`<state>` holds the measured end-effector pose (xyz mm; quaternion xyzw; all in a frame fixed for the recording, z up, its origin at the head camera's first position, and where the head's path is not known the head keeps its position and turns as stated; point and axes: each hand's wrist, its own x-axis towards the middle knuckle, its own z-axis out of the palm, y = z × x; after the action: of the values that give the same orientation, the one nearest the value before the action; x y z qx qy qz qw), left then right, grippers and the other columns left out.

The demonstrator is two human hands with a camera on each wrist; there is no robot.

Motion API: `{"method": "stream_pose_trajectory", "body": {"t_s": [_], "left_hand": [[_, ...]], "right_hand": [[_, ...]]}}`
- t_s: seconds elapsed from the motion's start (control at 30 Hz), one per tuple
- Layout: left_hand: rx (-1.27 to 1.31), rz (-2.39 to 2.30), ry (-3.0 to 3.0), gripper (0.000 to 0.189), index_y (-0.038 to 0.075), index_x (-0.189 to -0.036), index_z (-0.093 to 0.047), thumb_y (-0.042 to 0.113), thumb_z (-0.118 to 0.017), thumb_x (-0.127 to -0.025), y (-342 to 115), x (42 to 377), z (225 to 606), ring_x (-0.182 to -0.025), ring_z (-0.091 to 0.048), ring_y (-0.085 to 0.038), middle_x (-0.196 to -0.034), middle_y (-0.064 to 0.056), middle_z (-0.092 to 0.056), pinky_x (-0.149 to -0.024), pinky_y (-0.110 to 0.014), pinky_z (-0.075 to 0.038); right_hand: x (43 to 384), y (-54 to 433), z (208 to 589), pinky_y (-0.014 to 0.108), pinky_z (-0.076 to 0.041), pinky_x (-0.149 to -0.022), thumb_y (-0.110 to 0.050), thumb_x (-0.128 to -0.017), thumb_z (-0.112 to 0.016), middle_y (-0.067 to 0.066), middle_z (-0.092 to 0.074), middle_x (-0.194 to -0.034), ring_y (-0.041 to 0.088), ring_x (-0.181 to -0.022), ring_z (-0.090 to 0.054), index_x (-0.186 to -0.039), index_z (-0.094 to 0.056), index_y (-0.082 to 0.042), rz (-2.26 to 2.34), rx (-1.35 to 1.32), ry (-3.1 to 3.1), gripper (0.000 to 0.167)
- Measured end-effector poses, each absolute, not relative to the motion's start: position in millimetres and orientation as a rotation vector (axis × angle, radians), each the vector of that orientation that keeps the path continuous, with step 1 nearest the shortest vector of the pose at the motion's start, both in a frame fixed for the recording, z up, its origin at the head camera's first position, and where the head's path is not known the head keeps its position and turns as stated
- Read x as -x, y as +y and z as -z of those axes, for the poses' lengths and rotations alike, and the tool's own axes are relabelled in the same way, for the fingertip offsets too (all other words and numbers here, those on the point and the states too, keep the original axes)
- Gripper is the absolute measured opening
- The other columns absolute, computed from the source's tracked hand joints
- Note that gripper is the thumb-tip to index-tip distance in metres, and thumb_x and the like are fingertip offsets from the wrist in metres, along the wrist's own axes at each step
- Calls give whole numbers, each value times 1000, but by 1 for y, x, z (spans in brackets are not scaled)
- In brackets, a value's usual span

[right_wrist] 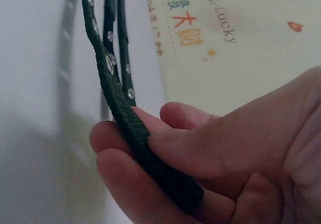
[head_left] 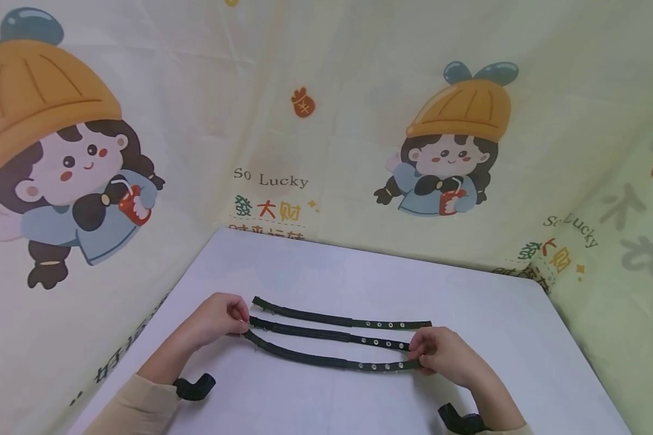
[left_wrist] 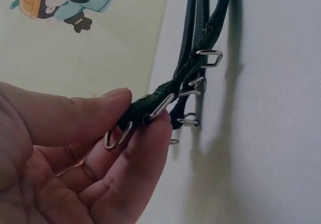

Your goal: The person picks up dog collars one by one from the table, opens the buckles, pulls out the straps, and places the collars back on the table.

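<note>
Three narrow dark green straps lie side by side, each with metal eyelets along its right part. My left hand (head_left: 222, 317) pinches the left end of the nearest strap (head_left: 299, 357) between thumb and fingers. Wire hooks (left_wrist: 209, 52) stick out of that end in the left wrist view. The same strap's right end is gripped by my right hand (head_left: 445, 355), and its tip (right_wrist: 185, 196) pokes out past the thumb. Slightly bowed, this strap runs between both hands. Just behind it are the middle strap (head_left: 312, 332) and the far strap (head_left: 315, 316).
The straps are over a white tabletop (head_left: 326, 272) with rounded far corners. A cream cloth (head_left: 348, 163) printed with cartoon figures hangs around the table's back and sides. Black curved pieces (head_left: 196, 387) are worn at both wrists.
</note>
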<state>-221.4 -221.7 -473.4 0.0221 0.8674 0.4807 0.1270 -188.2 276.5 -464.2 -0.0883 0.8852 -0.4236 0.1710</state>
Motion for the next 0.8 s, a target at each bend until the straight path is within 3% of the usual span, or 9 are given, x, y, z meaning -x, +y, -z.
{"method": "stream_pose_trajectory", "body": {"t_s": [0.27,0.8], "left_hand": [[-84,-1432,2441,16,-3,-100,-69,-10,-76,-87,-227,220,476,-74,-68,-22,-89,-13,-71,-70,-39,-65],[-94,-1434,2400,14,-2,-103,-68,-5,-76,-91,-239,223,478,-77,-70,-22,-92,-13,-73,-71,-39,-65]], "right_hand": [[189,282,467,37,-61,-60,16,-85,-61,8,-76,-91,24,-78,-68,-98,-69,-4,1101,271,2531,25],[191,299,456,42,-62,-60,11,-89,-68,9,-78,-96,25,-86,-71,-104,-70,-3,1141,111,2495,20]]}}
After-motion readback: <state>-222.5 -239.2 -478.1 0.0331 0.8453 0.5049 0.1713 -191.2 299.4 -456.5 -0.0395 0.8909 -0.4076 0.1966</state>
